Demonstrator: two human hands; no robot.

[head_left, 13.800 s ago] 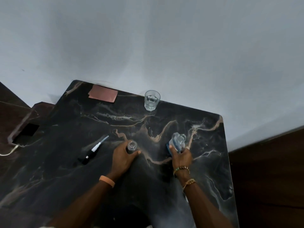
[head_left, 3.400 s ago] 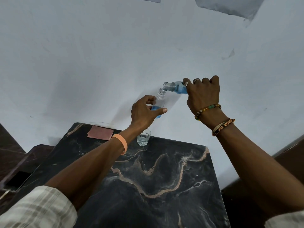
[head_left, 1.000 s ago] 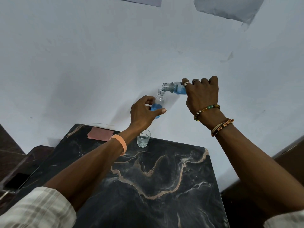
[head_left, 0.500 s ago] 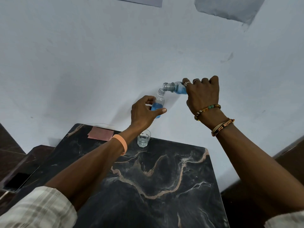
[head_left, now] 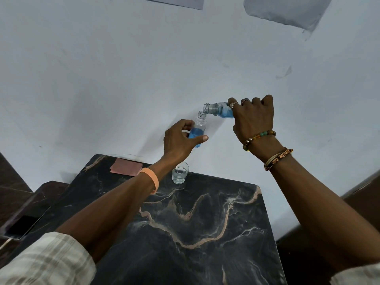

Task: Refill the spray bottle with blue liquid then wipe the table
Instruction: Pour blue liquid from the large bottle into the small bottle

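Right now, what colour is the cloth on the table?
The cloth is dusty pink; head view.

The right hand [head_left: 254, 120] hides most of the refill bottle [head_left: 220, 110] it grips.

The setting appears to be a domestic room. Indicators: a small dark marble-pattern table [head_left: 205, 233] set against a plain pale painted wall [head_left: 123, 79], a drinking glass [head_left: 180, 173] standing on it, and dark wooden furniture [head_left: 14, 194] on either side.
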